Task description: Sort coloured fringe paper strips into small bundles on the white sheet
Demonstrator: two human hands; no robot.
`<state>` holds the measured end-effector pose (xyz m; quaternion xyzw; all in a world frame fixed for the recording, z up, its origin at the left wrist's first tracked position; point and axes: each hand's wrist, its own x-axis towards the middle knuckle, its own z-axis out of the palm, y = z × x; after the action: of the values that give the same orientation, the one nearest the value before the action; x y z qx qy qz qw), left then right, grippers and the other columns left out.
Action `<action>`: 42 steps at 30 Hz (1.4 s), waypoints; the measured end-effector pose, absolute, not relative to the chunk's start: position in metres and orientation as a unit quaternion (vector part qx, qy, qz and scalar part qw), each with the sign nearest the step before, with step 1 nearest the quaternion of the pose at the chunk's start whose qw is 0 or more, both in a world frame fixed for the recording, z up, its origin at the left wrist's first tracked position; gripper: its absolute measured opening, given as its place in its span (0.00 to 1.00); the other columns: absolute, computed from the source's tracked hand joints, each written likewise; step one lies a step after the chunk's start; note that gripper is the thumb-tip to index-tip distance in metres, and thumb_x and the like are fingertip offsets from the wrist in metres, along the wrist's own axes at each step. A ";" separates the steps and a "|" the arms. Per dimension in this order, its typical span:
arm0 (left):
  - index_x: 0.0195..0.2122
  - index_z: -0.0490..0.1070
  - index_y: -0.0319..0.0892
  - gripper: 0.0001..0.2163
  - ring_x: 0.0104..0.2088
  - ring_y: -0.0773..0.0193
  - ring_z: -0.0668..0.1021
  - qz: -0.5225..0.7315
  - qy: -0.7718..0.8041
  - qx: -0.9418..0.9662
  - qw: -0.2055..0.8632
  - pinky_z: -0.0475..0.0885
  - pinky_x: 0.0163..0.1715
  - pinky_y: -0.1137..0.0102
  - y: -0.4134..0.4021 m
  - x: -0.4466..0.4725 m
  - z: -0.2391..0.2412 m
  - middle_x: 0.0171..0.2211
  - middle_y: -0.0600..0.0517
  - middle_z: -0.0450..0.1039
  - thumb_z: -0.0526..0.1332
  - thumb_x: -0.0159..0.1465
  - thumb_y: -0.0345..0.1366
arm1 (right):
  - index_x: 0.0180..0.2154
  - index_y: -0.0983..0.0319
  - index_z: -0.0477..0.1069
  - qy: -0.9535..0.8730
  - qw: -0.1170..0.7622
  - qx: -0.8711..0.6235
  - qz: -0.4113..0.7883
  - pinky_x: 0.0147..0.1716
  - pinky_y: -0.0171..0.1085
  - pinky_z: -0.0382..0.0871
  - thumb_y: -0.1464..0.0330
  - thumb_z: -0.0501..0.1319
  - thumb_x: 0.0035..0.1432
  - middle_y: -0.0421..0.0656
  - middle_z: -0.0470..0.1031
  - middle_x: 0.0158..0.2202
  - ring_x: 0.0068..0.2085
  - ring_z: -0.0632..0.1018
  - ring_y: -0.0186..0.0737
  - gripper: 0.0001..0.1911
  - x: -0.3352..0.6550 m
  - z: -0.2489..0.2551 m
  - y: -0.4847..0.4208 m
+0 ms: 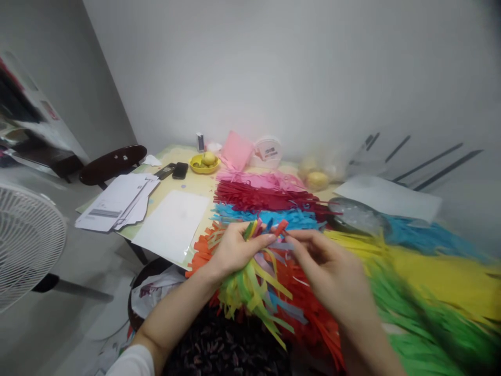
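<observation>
My left hand is closed around a bundle of coloured paper strips; green, yellow and blue ends hang down below the fist and short ends stick out on top. My right hand pinches at the top of that bundle, fingers together near a red strip end. Both hands hover over piles of fringed paper on the table: pink, dark red, blue, orange, yellow and green.
A white sheet and a stack of printed papers lie on the table's left. Behind them are a phone, a yellow bowl with fruit, a pink bag and a white tub. A fan stands left; a chair.
</observation>
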<state>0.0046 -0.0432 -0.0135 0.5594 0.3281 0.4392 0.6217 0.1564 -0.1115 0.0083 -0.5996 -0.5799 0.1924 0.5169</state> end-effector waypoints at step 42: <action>0.37 0.77 0.39 0.15 0.31 0.68 0.72 0.421 0.337 0.559 0.630 0.66 0.36 0.72 -0.023 -0.012 -0.012 0.29 0.55 0.73 0.71 0.53 0.43 | 0.32 0.61 0.78 -0.572 0.529 -0.594 0.200 0.25 0.34 0.68 0.59 0.63 0.57 0.41 0.78 0.26 0.24 0.75 0.36 0.12 0.154 -0.001 -0.096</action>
<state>-0.0122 -0.0233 -0.0120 0.5592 0.3372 0.4211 0.6295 0.1538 -0.0959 -0.0011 -0.5940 -0.5724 0.2003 0.5286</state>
